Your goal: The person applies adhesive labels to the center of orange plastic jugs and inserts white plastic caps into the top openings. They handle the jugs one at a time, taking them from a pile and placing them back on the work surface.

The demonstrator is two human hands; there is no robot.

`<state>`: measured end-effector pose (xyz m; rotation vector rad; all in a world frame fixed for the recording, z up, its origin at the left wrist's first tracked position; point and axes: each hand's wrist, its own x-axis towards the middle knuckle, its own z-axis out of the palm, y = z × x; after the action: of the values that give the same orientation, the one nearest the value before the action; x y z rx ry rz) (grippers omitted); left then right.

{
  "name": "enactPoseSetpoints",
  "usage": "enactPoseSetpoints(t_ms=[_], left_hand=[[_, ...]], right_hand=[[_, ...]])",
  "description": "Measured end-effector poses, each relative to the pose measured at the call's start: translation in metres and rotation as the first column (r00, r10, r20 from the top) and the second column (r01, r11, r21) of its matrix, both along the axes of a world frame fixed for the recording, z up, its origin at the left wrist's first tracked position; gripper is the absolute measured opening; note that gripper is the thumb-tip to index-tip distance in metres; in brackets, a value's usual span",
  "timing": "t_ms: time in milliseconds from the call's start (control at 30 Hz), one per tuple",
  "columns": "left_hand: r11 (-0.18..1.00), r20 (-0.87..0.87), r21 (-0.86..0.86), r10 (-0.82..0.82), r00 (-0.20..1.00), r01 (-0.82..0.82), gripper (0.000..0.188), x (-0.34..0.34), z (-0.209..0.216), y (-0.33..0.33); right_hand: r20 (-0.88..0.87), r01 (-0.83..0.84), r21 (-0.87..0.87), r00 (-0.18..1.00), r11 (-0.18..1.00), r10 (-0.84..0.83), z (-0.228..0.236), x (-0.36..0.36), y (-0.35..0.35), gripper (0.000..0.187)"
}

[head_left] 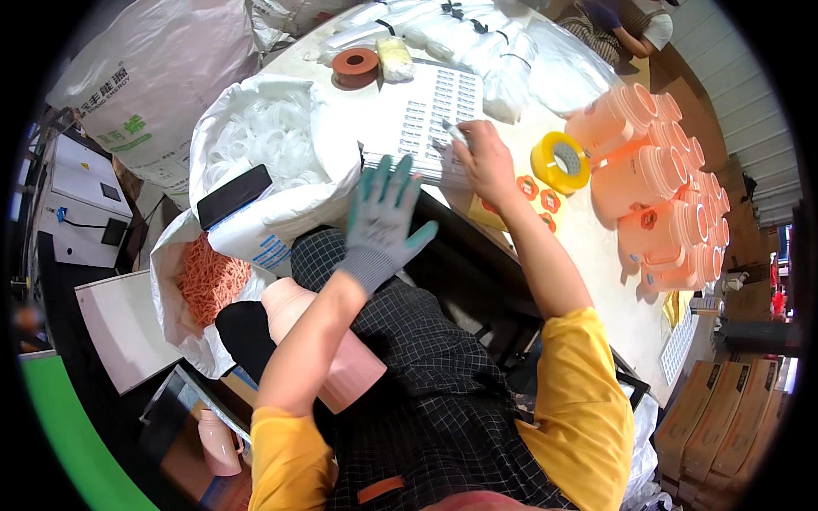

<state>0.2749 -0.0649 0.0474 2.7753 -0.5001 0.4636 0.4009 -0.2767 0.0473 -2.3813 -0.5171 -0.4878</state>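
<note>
My left hand (pixel 382 217), in a grey and green glove, is open with its fingers spread at the near edge of a stack of white label sheets (pixel 426 102). Bare and curled, my right hand (pixel 488 170) pinches a small greyish piece (pixel 454 132) above the same stack; its kind is too small to tell. Beneath my left forearm a pink jug (pixel 349 375) lies tilted across my lap, partly hidden by the arm. Beside my right wrist is a yellow sheet with round orange stickers (pixel 548 201).
A yellow tape roll (pixel 560 163) and several orange jugs (pixel 635 183) occupy the table's right. A brown tape roll (pixel 355 67) and plastic bags (pixel 477 43) lie farther back. At left, a white sack (pixel 264 136) holds clear rings, with a black phone (pixel 233 197) on its edge.
</note>
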Motion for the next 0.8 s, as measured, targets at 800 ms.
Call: enactPoseSetpoints(t_ms=[800], left_hand=[[0.995, -0.209, 0.101, 0.011, 0.978, 0.010, 0.089, 0.050, -0.021, -0.014]], right_hand=[[-0.061, 0.014, 0.258, 0.998, 0.966, 0.002, -0.011, 0.061, 0.050, 0.031]])
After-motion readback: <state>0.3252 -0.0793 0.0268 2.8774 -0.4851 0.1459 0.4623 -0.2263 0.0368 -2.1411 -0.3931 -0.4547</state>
